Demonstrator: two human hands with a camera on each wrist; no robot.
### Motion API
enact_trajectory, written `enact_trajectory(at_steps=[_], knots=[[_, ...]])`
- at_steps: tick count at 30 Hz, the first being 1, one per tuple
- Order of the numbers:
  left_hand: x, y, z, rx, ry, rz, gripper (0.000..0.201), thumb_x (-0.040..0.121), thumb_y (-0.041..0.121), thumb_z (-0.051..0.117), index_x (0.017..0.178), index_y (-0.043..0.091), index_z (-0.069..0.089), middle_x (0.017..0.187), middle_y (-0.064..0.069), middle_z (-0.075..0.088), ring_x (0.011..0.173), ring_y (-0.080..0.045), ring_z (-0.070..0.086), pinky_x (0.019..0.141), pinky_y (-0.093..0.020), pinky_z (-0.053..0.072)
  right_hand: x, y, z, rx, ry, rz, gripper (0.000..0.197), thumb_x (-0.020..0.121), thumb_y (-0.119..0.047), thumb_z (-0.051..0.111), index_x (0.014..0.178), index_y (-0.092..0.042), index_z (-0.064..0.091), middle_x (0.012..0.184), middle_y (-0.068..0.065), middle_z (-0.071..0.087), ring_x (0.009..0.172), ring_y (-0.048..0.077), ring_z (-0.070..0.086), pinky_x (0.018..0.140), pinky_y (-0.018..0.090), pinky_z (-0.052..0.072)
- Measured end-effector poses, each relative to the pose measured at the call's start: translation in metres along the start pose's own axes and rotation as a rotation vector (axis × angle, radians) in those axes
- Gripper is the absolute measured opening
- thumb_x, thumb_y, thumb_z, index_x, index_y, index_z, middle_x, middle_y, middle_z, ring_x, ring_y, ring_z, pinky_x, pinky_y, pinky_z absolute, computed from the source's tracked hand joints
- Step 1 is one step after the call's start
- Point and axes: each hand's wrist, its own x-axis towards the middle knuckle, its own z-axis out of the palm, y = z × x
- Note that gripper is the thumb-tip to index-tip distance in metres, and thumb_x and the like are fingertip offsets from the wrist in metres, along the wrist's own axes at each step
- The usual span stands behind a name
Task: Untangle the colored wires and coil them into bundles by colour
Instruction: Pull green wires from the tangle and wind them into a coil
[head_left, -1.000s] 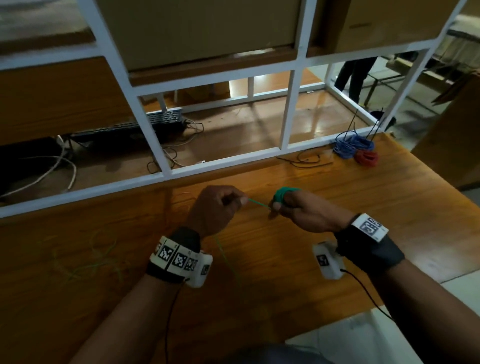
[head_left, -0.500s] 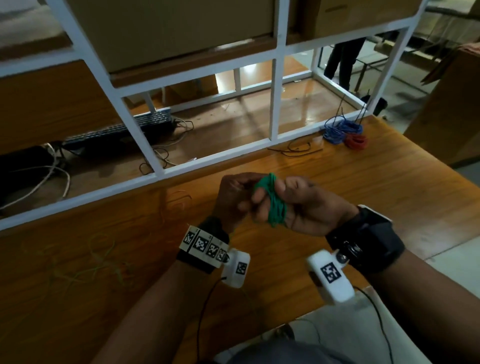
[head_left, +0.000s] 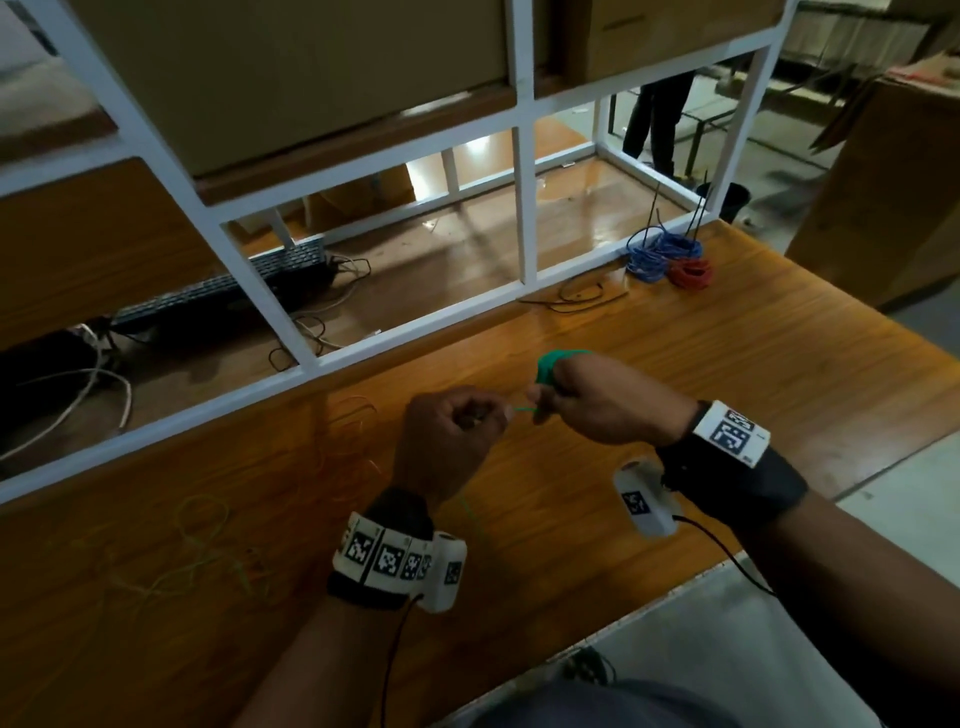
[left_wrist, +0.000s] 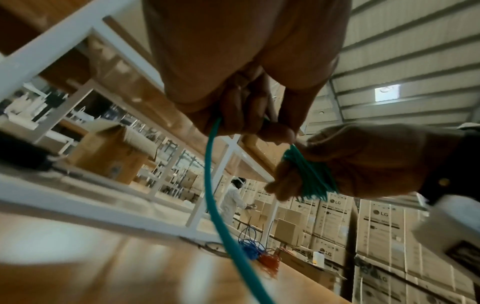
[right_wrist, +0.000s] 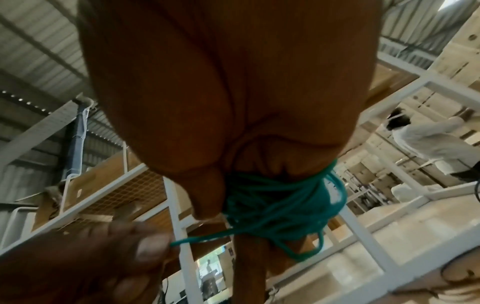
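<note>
change: hands were bunched together half a second ago, now apart, wire stretched between them
left hand (head_left: 452, 436): pinching green wire (left_wrist: 211, 185) taut
right hand (head_left: 602, 400): green coil (right_wrist: 283, 205) wrapped round fingers, at its 12 o'clock
meaning: probably another loop about to go on

Green wire (head_left: 555, 364), blue coil (head_left: 655, 254), red coil (head_left: 690, 272)

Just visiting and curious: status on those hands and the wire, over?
Left hand pinches green wire taut. Right hand holds green coil wound on its fingers. Blue bundle, red bundle done at far edge. Nothing in the way.
</note>
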Motion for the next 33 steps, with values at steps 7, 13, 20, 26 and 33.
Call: enact_trajectory(at_steps=[7,13,20,26,33], knots=[[0.023,0.02,-0.027,-0.036,-0.213,0.07,0.019,0.073,0.018,0.086,0.086,0.011,0.075,0.084,0.003,0.073,0.075,-0.014,0.07,0.064,-0.034,0.06,-0.023,-0.002,-0.002,0.508,-0.461,-0.034,0.06,0.107,-0.054,0.032,0.11,-0.011,0.074,0.105,0.0,0.079,0.108,0.014,0.068,0.105,0.04,0.044],[0.038,0.014,-0.018,-0.251,-0.156,0.057,0.029,0.061,0.014,0.092,0.084,0.006,0.075,0.082,-0.006,0.074,0.076,-0.026,0.072,0.065,-0.044,0.061,-0.027,0.008,0.002,0.719,-0.553,-0.225,0.04,0.108,-0.029,0.049,0.11,0.004,0.071,0.104,0.007,0.078,0.121,0.027,0.065,0.117,0.059,0.035],[0.002,0.015,0.039,-0.687,0.037,-0.178,0.01,0.083,0.009,0.072,0.087,0.016,0.078,0.079,0.0,0.075,0.068,-0.012,0.068,0.06,-0.024,0.053,-0.028,0.006,0.017,1.799,-0.64,-0.356,0.033,0.106,-0.019,0.052,0.118,0.011,0.058,0.113,0.032,0.064,0.111,0.034,0.068,0.097,0.041,0.055],[-0.018,0.006,0.05,-0.318,-0.04,-0.392,0.017,0.094,0.022,0.065,0.082,0.014,0.074,0.071,-0.003,0.072,0.052,-0.007,0.056,0.051,-0.02,0.043,-0.001,0.006,0.001,1.782,0.188,-0.169,0.045,0.11,-0.031,0.034,0.119,0.0,0.066,0.124,0.017,0.07,0.12,0.024,0.067,0.109,0.037,0.05],[-0.019,-0.007,0.027,-0.011,-0.163,-0.186,0.014,0.093,0.023,0.065,0.086,0.016,0.075,0.069,0.008,0.071,0.063,-0.006,0.066,0.06,-0.028,0.054,0.004,0.041,0.022,0.382,0.362,0.1,0.052,0.103,-0.061,0.038,0.095,-0.027,0.076,0.097,-0.007,0.074,0.095,0.02,0.069,0.085,0.044,0.056]])
